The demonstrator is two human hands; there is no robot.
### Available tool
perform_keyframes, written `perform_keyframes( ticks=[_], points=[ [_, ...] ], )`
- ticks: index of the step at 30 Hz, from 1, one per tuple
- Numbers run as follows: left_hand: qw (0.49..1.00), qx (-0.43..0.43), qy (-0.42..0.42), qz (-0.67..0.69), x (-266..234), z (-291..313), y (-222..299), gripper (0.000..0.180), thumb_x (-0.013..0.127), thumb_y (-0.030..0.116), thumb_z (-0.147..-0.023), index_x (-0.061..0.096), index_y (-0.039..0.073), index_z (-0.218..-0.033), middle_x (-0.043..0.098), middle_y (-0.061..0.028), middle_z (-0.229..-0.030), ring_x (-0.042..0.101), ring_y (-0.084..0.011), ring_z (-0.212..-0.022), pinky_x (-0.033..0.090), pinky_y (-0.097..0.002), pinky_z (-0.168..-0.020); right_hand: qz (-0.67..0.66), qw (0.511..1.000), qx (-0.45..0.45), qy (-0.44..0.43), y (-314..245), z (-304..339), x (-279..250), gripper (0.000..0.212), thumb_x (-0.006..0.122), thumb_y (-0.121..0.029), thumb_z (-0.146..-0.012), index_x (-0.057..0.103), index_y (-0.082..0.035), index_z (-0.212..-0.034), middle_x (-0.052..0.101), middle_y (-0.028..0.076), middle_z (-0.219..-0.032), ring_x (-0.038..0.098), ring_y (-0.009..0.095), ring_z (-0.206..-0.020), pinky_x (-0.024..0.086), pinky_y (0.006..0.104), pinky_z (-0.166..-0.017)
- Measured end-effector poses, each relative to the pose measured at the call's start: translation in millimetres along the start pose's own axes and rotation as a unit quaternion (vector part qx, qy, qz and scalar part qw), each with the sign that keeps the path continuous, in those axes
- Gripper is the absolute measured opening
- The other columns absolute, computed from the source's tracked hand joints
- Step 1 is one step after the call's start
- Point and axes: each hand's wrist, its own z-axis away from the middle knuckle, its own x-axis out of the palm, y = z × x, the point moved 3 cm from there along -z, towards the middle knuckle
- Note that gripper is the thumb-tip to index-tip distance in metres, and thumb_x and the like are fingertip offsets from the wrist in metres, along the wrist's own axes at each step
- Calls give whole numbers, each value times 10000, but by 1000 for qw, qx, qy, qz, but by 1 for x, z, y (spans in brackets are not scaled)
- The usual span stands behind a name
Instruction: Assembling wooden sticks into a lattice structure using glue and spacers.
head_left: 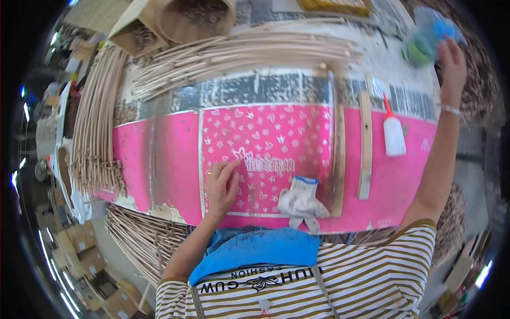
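My left hand (222,185), with a ring on one finger, rests its loosely bent fingers on the pink patterned sheet (265,133); nothing shows in it. Out at the far right, my raised right hand (451,66) has its fingers around the edge of a see-through plastic thing (425,40) with blue and green parts. Motion blur hides its exact kind. A white work glove (300,202) with a blue cuff lies near the table's front edge. Right of the sheet lie a wooden strip (365,149) and a white glue bottle (393,135) with a red nozzle.
Long bundles of thin wooden rods lie along the left side (95,122) and the back (249,50) of the table. Behind them, a wooden box (135,32) and a round tub (197,21) hold small wooden pieces. Cardboard boxes (85,250) stand on the floor at left.
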Motion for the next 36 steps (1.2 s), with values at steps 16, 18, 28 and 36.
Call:
perform_keyframes(
  ticks=[16, 18, 28, 36],
  points=[
    [995, 74, 47, 57, 0, 13, -17, 301, 671, 43, -990, 719, 69, -1286, 625, -83, -999, 617, -212, -885, 505, -343, -809, 190, 933, 76, -297, -199, 449, 93, 632, 817, -217, -848, 598, -54, -1419, 637, 151, -1195, 625, 336, -1126, 517, 440, -958],
    [993, 90, 54, 61, 4, 11, -17, 306, 672, 46, -986, 716, 73, -1288, 623, -84, -990, 623, -218, -888, 510, -345, -808, 119, 947, 120, -275, -199, 448, 85, 518, 752, -88, -827, 661, -61, -1336, 626, 141, -1072, 649, 320, -1010, 538, 425, -866],
    [991, 48, -64, 105, -12, -57, -32, 604, 735, 80, -950, 559, 133, -1525, 667, -68, -1089, 661, -202, -945, 565, -356, -835, 19, 962, 250, -106, -156, 386, -100, 484, 718, 11, -884, 662, -26, -1363, 707, 47, -1183, 681, 145, -1035, 551, 285, -855],
    [943, 211, 3, -258, -35, -222, -35, 1045, 833, 85, -797, 287, 210, -1680, 381, -148, -1681, 349, -361, -1561, 352, -531, -1240, 42, 973, 210, -82, -194, 453, 25, 170, 676, -18, -984, 708, 26, -1145, 701, 81, -1002, 651, 157, -868, 514, 297, -768]
  ],
)
